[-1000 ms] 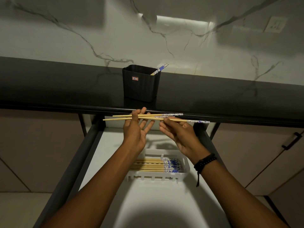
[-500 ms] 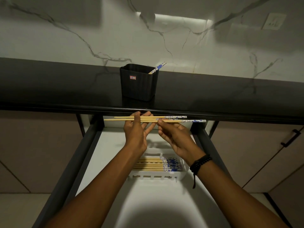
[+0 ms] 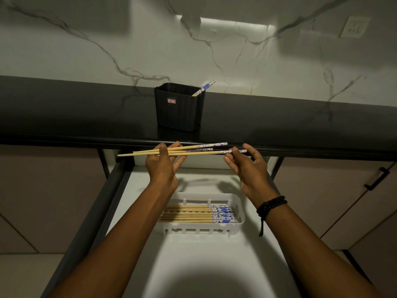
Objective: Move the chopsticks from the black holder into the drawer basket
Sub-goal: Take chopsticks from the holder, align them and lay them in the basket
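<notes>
While both hands hover above the open drawer [image 3: 137, 244], I see from the head camera a small bundle of held chopsticks [image 3: 189, 150] lying roughly level in front of the counter edge, about 3 sticks as far as I can count, their plain tips pointing left and their blue-and-white patterned ends pointing right. My left hand [image 3: 161, 168] is wrapped around the bare wooden part, thumb across the front and fingers curled behind, so it grips the bundle. My right hand [image 3: 247, 168] pinches the patterned end of the lowest stick between thumb and fingertips, with the remaining fingers loosely spread. A dark beaded wristband [image 3: 271, 206] sits on the right wrist. On the dark countertop [image 3: 75, 108] behind the hands stands the black holder [image 3: 179, 108], upright, with a chopstick left in holder [image 3: 204, 88] leaning out over its right rear corner; I cannot tell if it is 1 stick or 2. Below the hands, on the white drawer floor, rests the white basket [image 3: 240, 222], already carrying a flat row of stored chopsticks [image 3: 193, 216] lying side by side, patterned ends to the right. Behind the counter rises a marbled white wall [image 3: 129, 39] with a socket [image 3: 354, 26] at upper right.
</notes>
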